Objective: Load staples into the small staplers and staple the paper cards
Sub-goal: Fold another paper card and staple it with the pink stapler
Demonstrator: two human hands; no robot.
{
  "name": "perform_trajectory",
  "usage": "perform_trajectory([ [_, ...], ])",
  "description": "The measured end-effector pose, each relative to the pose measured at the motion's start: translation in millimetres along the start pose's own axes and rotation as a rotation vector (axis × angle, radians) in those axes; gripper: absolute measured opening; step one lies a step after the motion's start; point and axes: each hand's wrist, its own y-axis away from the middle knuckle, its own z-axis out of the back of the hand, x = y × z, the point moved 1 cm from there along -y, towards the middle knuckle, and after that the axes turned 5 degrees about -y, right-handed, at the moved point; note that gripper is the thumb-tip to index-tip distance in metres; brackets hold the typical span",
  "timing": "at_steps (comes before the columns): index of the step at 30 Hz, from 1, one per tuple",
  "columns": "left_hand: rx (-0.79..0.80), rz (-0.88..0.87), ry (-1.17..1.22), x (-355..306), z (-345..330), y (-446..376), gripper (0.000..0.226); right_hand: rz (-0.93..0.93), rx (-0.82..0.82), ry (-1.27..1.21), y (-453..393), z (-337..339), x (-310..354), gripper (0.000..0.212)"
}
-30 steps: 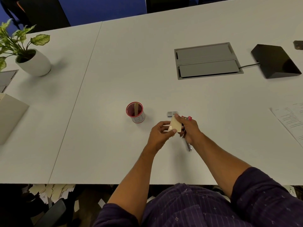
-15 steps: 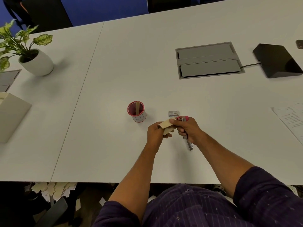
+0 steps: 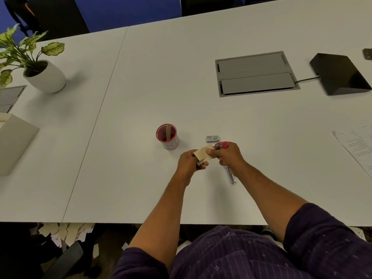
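Both hands meet over the white table (image 3: 201,109) — the left hand (image 3: 189,161) has its fingers curled round some tan paper cards (image 3: 203,154), and the right hand (image 3: 229,153) grips a small pink stapler (image 3: 221,146), thumb pinching the cards' right edge. A staple box (image 3: 212,138) sits just beyond, a red cup (image 3: 168,136) farther left.

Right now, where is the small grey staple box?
In the head view, the staple box lies on the white table, just beyond the right hand, right of the red-rimmed cup.
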Motion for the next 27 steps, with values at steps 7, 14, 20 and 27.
perform_trajectory([
  [7, 0.012, 0.030, 0.139, -4.2, -5.1, 2.2, 0.026, -0.024, 0.027, 0.000, 4.4, 2.0, -4.0, 0.024],
  [14, 0.093, 0.098, 0.342, -8.3, -2.8, 3.9, 0.041, -0.043, 0.007, -0.066, 0.2, 5.2, -2.7, 0.025],
  [20, 0.043, -0.066, -0.014, 4.7, -3.9, -0.5, 0.028, -0.059, 0.001, -0.035, 1.5, 4.6, -5.0, 0.020],
  [27, -0.084, -0.171, -0.152, 2.5, -8.5, -1.3, 0.025, -0.059, 0.033, -0.043, -0.3, 5.1, -6.8, 0.021],
])
